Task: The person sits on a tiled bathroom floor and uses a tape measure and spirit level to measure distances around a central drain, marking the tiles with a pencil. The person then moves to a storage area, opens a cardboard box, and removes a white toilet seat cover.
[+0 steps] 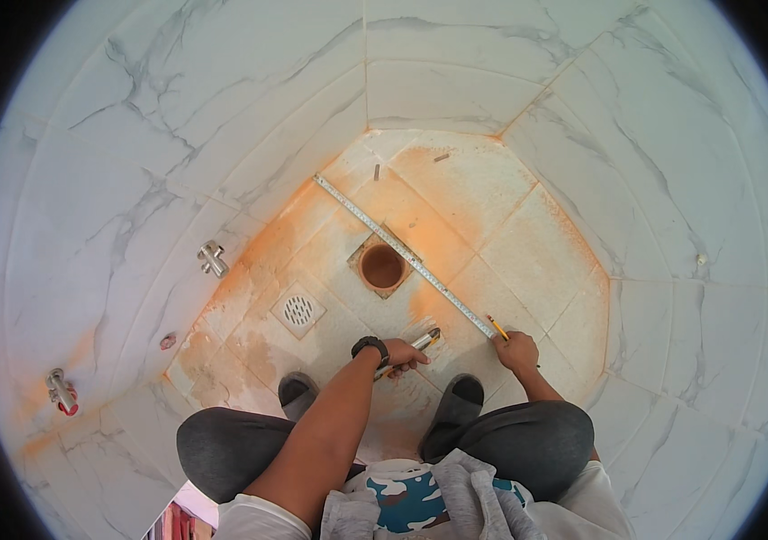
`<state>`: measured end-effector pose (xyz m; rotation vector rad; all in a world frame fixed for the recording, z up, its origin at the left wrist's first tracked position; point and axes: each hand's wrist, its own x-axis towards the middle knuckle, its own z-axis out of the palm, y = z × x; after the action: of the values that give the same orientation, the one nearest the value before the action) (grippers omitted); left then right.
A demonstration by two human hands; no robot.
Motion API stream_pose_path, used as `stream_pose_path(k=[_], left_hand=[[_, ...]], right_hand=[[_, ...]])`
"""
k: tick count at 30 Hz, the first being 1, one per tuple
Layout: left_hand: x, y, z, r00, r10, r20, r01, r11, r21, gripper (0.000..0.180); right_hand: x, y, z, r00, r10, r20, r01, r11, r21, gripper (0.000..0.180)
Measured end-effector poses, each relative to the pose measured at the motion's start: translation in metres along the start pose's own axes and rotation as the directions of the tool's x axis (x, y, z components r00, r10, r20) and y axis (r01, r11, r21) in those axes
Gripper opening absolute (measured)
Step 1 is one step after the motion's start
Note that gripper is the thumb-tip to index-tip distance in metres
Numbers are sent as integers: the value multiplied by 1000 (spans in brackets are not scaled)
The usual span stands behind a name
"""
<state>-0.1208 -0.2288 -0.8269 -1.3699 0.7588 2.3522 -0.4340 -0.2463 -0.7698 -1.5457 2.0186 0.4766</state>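
Observation:
A silver measuring tape blade (420, 270) lies stretched across the floor, from the left wall's foot to my right hand (517, 351). My right hand is closed at its near end and also holds a yellow pencil (497, 327), pointing up and left. My left hand (400, 356), with a black watch on the wrist, is closed around a shiny silver cylindrical object (424, 341); an orange bit shows near its far end. My fingers hide its middle, and I cannot tell its kind. Just left of the tape is a round drain pipe opening (382, 267) in the floor.
A square floor drain grate (298, 310) lies left of the pipe opening. Two metal valves (213, 258) (61, 392) stick out of the left wall. Marbled tile walls close in the orange-stained floor. Two small dark pieces (377, 172) (442, 157) lie at the far end. My sandalled feet (454, 407) are close by.

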Motion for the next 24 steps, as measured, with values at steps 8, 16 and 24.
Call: stream_pose_path(k=[8, 16, 24], left_hand=[[4, 0, -3, 998, -35, 44, 36, 999, -17, 42], [3, 6, -7, 999, -33, 30, 34, 999, -32, 43], [6, 6, -8, 998, -28, 62, 27, 999, 25, 43]], right_hand=[[1, -2, -1, 1000, 12, -13, -12, 1000, 1, 47], [6, -5, -2, 999, 16, -29, -16, 1000, 14, 47], [5, -8, -4, 999, 39, -1, -39, 999, 1, 46]])
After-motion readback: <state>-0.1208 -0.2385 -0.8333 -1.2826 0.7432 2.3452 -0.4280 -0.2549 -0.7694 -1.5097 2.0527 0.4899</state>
